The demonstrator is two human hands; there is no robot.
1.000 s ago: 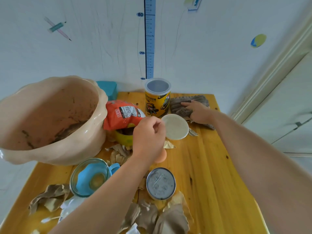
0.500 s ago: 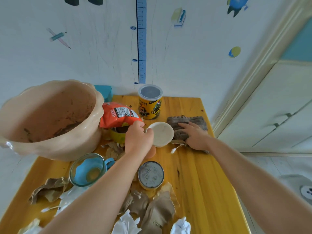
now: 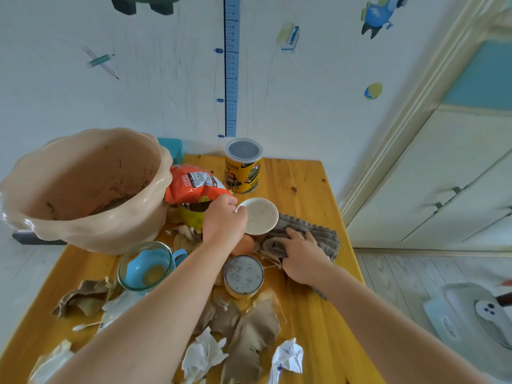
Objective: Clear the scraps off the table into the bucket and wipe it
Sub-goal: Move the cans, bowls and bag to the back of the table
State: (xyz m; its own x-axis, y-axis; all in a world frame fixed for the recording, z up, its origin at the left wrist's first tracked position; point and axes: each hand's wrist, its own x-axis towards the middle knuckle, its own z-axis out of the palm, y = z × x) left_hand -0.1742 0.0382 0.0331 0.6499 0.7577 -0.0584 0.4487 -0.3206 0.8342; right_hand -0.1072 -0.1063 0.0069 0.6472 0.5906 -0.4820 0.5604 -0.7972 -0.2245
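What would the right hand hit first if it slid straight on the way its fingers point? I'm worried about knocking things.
Probably the white dish, just beyond the right hand resting on the cloth.

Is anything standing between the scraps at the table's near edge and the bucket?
Yes. The clear glass bowl holding a blue cup sits between the torn brown paper scraps and the peach plastic bucket; the left forearm also crosses that path.

Peach plastic bucket (image 3: 83,189), scalloped rim, upright at the far-left corner of the yellow wooden surface (image 3: 302,176); brown smears inside. Torn brown paper scraps (image 3: 249,333) and crumpled white paper (image 3: 288,356) litter the near edge. Grey ribbed cloth (image 3: 307,231) lies bunched on the right, flat against the wood.
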